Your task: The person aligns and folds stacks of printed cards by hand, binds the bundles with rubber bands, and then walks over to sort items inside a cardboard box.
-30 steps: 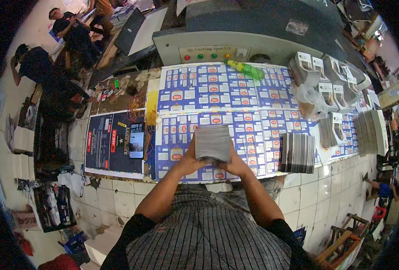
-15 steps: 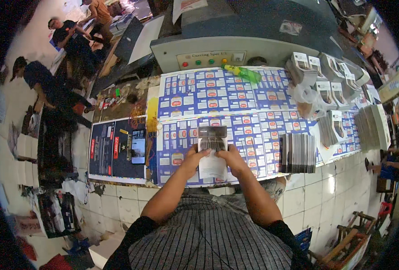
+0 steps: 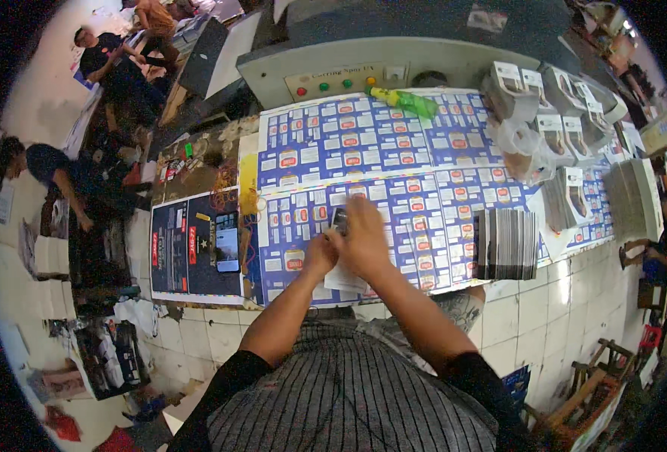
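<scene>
At the near middle of the table, my left hand (image 3: 321,258) is closed on the left side of a small stack of printed cards (image 3: 342,280). My right hand (image 3: 365,239) lies across the top of that stack, its thumb close to my left hand. Motion smears its fingers, so their grip does not show. Most of the cards are covered by my hands; a pale lower part and a dark upper corner show. Under them are blue printed sheets (image 3: 292,237). To the right, a row of cards (image 3: 507,245) stands on edge.
Bundled card stacks (image 3: 563,135) and a clear plastic bag (image 3: 518,147) occupy the far right. A green bottle (image 3: 405,102) lies before a grey machine (image 3: 326,64). On the left are a phone (image 3: 228,245) and rubber bands (image 3: 224,200). People (image 3: 108,64) are beyond the left side.
My right hand has moved from the stack's right side up and over its top. The left hand stays on the left side. The view has shifted slightly.
</scene>
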Demonstrator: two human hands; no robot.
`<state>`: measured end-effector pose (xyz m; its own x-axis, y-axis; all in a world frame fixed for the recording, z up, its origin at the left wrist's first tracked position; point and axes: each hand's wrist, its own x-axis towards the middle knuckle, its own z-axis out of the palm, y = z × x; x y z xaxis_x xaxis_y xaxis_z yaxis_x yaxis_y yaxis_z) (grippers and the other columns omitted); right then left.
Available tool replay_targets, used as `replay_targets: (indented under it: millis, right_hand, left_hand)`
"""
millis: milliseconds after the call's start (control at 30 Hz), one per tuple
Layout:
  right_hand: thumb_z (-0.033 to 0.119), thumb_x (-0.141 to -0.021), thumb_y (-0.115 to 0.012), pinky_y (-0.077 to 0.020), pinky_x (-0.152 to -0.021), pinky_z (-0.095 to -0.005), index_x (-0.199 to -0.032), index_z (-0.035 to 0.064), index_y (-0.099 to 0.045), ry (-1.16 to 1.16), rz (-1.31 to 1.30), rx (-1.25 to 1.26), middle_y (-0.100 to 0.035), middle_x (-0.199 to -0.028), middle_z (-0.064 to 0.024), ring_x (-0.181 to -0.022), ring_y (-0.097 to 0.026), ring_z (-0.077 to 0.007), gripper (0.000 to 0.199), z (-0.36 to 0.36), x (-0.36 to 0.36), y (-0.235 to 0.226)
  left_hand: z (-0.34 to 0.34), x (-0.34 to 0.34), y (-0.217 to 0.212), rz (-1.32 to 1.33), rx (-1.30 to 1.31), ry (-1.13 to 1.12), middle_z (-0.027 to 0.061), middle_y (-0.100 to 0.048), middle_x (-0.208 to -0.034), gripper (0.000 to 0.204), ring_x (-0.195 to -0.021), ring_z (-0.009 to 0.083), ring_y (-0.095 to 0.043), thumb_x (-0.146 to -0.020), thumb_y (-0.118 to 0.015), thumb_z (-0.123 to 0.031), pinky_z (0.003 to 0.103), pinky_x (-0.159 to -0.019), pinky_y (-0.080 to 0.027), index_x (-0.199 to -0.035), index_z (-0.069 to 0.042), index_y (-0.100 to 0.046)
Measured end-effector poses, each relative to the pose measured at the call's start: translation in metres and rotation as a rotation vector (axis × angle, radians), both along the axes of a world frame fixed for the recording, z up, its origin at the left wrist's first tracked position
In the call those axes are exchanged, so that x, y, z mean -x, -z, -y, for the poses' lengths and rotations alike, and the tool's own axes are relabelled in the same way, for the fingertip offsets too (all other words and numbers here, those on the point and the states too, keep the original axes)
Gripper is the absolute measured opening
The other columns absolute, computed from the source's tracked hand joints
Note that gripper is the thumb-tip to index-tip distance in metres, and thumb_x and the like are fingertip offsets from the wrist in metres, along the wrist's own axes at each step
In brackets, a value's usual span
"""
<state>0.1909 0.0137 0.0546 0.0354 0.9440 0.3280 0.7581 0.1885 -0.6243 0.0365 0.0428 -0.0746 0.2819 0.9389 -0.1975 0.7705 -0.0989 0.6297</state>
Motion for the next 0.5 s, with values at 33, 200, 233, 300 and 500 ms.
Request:
replay_targets:
  millis: [33,200,233,300,500]
  right_hand:
    - [0.046,-0.087,-0.059,-0.0249,-0.11,-0.0545,-0.136,0.0027,-0.043,-0.157,0.09,-0.014,-0.04,-0.142,-0.0216,-0.136,-0.033,-0.0339,0.067,-0.018,0.003,-0.002]
    - [0.065,-0.09,-0.038,-0.0189,-0.115,-0.0512,-0.145,0.0027,-0.03,-0.266,0.364,0.112,-0.037,-0.147,-0.0159,-0.141,-0.028,-0.0313,0.084,-0.049,-0.013,0.044]
    - [0.065,-0.09,-0.038,-0.0189,-0.115,-0.0512,-0.145,0.0027,-0.03,-0.287,0.356,0.133,-0.037,-0.147,-0.0159,-0.141,-0.028,-0.0313,0.084,-0.048,-0.017,0.047]
    - [0.068,-0.088,-0.04,-0.0202,-0.114,-0.0501,-0.145,0.0023,-0.029,-0.302,0.212,0.156,-0.038,-0.146,-0.0168,-0.14,-0.029,-0.0317,0.087,-0.048,-0.017,0.051]
    - [0.07,-0.083,-0.047,-0.0291,-0.107,-0.0495,-0.13,0.0006,-0.044,-0.327,-0.03,0.092,-0.048,-0.135,-0.0184,-0.128,-0.042,-0.0364,0.084,-0.056,-0.03,0.068]
  left_hand:
    - [0.004,-0.006,-0.006,-0.005,0.02,0.022,0.0221,-0.068,-0.095,0.041,-0.092,0.0383,-0.065,-0.083,-0.068,-0.038,0.047,-0.074,-0.051,-0.105,-0.003,-0.066]
    - [0.001,-0.022,-0.042,-0.03,0.224,-0.039,0.0242,-0.065,-0.102,0.031,-0.095,0.0417,-0.063,-0.084,-0.06,-0.031,0.05,-0.075,-0.05,-0.102,-0.006,-0.066]
    - [0.006,-0.02,-0.041,0.014,0.344,-0.129,0.0244,-0.065,-0.102,0.032,-0.093,0.0417,-0.063,-0.082,-0.062,-0.032,0.049,-0.074,-0.05,-0.098,-0.005,-0.066]
    - [0.013,-0.014,-0.049,0.03,0.33,-0.111,0.0243,-0.066,-0.098,0.032,-0.091,0.0416,-0.063,-0.08,-0.065,-0.032,0.049,-0.074,-0.05,-0.094,-0.004,-0.065]
    - [0.024,-0.011,-0.017,0.099,0.255,-0.168,0.0218,-0.065,-0.08,0.034,-0.08,0.0428,-0.064,-0.075,-0.074,-0.032,0.048,-0.067,-0.05,-0.091,-0.004,-0.063]
